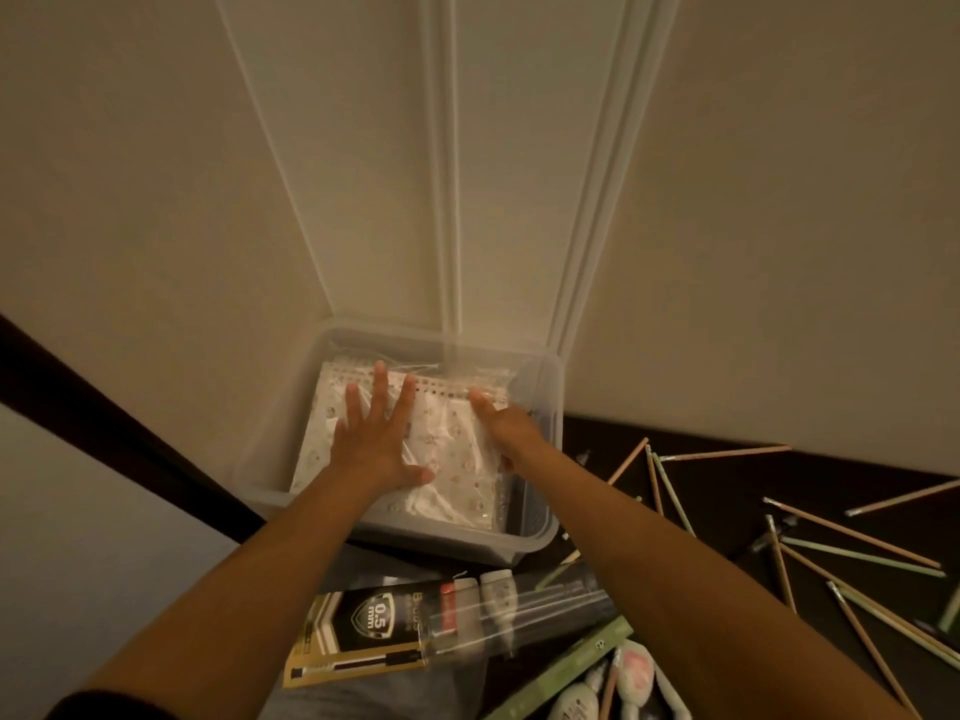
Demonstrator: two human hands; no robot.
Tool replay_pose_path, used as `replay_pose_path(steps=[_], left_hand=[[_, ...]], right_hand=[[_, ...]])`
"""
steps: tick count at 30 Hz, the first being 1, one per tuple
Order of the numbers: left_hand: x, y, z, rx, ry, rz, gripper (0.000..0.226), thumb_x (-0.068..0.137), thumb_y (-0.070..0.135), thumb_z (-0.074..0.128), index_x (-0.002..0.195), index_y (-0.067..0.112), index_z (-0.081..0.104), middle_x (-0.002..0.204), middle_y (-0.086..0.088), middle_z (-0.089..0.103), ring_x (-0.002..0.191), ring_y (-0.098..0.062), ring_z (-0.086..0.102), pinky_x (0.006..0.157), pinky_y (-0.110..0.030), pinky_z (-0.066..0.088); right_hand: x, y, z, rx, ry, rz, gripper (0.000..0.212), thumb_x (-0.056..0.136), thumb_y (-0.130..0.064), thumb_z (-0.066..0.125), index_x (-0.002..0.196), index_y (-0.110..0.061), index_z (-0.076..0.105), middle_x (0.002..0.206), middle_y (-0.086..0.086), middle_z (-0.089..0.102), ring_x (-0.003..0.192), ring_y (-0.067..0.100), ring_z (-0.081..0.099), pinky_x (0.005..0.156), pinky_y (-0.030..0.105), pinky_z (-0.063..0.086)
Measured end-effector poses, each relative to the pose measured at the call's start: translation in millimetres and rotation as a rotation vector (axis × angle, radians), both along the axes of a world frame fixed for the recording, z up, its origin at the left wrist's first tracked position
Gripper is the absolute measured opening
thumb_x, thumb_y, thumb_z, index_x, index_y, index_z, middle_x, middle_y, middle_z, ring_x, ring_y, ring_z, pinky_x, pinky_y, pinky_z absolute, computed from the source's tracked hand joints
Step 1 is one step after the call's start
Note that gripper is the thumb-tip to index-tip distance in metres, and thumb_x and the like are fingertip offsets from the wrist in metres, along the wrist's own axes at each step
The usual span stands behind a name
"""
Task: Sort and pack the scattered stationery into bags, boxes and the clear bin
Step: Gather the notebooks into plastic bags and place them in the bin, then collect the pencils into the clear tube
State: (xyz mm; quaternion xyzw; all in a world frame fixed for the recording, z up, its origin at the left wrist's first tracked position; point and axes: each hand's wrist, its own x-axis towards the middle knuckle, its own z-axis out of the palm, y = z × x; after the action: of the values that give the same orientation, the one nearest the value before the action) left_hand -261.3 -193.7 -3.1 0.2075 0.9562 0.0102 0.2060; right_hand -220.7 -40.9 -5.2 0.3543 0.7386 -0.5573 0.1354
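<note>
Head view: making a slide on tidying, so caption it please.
Left hand and right hand rest on a wrapped spiral notebook inside the clear bin; pencils lie scattered alongside.

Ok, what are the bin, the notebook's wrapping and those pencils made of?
Bin: translucent frosted plastic, contents showing dimly through its wall. Wrapping: probably thin glossy film, creased and glinting. Pencils: likely wood, matte tan shafts; some look painted pale green.

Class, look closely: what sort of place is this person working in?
Probably a room at home: a pale panelled wall, a dark surface strewn with pencils, and a clear bin beside the wall.
</note>
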Motion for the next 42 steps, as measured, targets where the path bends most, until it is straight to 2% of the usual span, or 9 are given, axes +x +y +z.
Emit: replay_pose_path(steps=[3, 7, 10, 14, 18, 23, 30, 35, 42], left_hand=[[0, 1, 3, -0.005, 0.004, 0.005, 0.115, 0.075, 0.058, 0.064, 0.141, 0.03, -0.026, 0.145, 0.0, -0.041, 0.137, -0.037, -0.024, 0.111, -0.05, 0.017], [-2, 0, 13, 0.025, -0.099, 0.021, 0.107, 0.082, 0.044, 0.063, 0.142, 0.032, -0.024, 0.145, 0.001, -0.04, 0.137, -0.037, -0.024, 0.112, -0.052, 0.015], [-4, 1, 25, 0.092, -0.116, 0.055, 0.096, 0.087, 0.037, 0.059, 0.144, 0.03, -0.017, 0.15, -0.001, -0.031, 0.141, -0.034, -0.015, 0.112, -0.05, 0.016], [2, 16, 46, 0.158, -0.089, 0.095, 0.084, 0.09, 0.037, 0.054, 0.148, 0.021, -0.004, 0.155, -0.01, -0.015, 0.143, -0.031, 0.004, 0.113, -0.042, 0.019], [20, 46, 82, 0.289, -0.034, 0.013, 0.061, 0.092, 0.03, 0.052, 0.144, 0.012, 0.026, 0.149, -0.015, 0.025, 0.133, -0.03, 0.03, 0.106, -0.036, 0.032], [65, 94, 137, 0.406, 0.059, -0.056, 0.05, 0.094, 0.029, 0.048, 0.138, 0.008, 0.036, 0.14, -0.015, 0.041, 0.127, -0.029, 0.04, 0.098, -0.033, 0.036], [155, 168, 185, 0.672, 0.155, -0.204, 0.036, 0.092, 0.021, 0.049, 0.126, 0.009, 0.049, 0.118, -0.01, 0.058, 0.105, -0.024, 0.054, 0.084, -0.027, 0.039], [243, 236, 183, 0.856, 0.075, -0.264, 0.023, 0.09, 0.015, 0.049, 0.109, 0.007, 0.058, 0.099, -0.01, 0.063, 0.092, -0.03, 0.062, 0.085, -0.037, 0.048], [400, 334, 106, 0.94, -0.201, -0.458, 0.017, 0.091, 0.018, 0.048, 0.104, 0.014, 0.058, 0.099, -0.008, 0.063, 0.09, -0.024, 0.064, 0.084, -0.038, 0.051]], right_hand=[[2, -2, 0, -0.014, 0.009, -0.021, 0.078, 0.089, -0.061, 0.039, 0.141, -0.003, 0.034, 0.143, 0.017, 0.039, 0.127, 0.034, 0.041, 0.103, 0.042, 0.039], [5, -3, 5, -0.013, -0.011, -0.049, 0.073, 0.092, -0.045, 0.049, 0.143, 0.001, 0.024, 0.131, 0.011, 0.045, 0.106, 0.027, 0.049, 0.071, 0.03, 0.05], [9, 0, 12, 0.152, 0.029, -0.018, 0.063, 0.095, -0.017, 0.046, 0.144, 0.002, 0.011, 0.138, 0.018, 0.041, 0.12, 0.031, 0.047, 0.09, 0.031, 0.043], [16, 8, 39, 0.245, 0.053, 0.104, 0.055, 0.092, -0.01, 0.045, 0.141, 0.001, 0.022, 0.131, 0.018, 0.046, 0.117, 0.03, 0.05, 0.085, 0.03, 0.043], [34, 34, 72, 0.249, 0.166, 0.075, 0.01, 0.089, -0.011, 0.052, 0.089, -0.003, 0.058, 0.092, 0.014, 0.056, 0.089, 0.025, 0.056, 0.062, 0.025, 0.047], [89, 87, 116, 0.199, 0.262, -0.087, 0.025, 0.089, -0.008, 0.048, 0.065, -0.012, 0.047, 0.078, 0.01, 0.053, 0.074, 0.023, 0.051, 0.053, 0.024, 0.035], [215, 153, 172, 0.211, 0.457, -0.355, 0.02, 0.091, -0.004, 0.043, 0.076, -0.012, 0.053, 0.072, 0.004, 0.057, 0.068, 0.017, 0.058, 0.074, 0.028, 0.05], [327, 197, 164, 0.343, 0.428, -0.551, 0.014, 0.09, -0.013, 0.05, 0.099, -0.013, 0.06, 0.099, 0.005, 0.061, 0.102, 0.024, 0.059, 0.096, 0.042, 0.045], [521, 240, 88, 0.418, 0.387, -0.861, 0.016, 0.091, -0.012, 0.05, 0.084, -0.025, 0.054, 0.094, 0.0, 0.06, 0.093, 0.017, 0.06, 0.08, 0.032, 0.052]])
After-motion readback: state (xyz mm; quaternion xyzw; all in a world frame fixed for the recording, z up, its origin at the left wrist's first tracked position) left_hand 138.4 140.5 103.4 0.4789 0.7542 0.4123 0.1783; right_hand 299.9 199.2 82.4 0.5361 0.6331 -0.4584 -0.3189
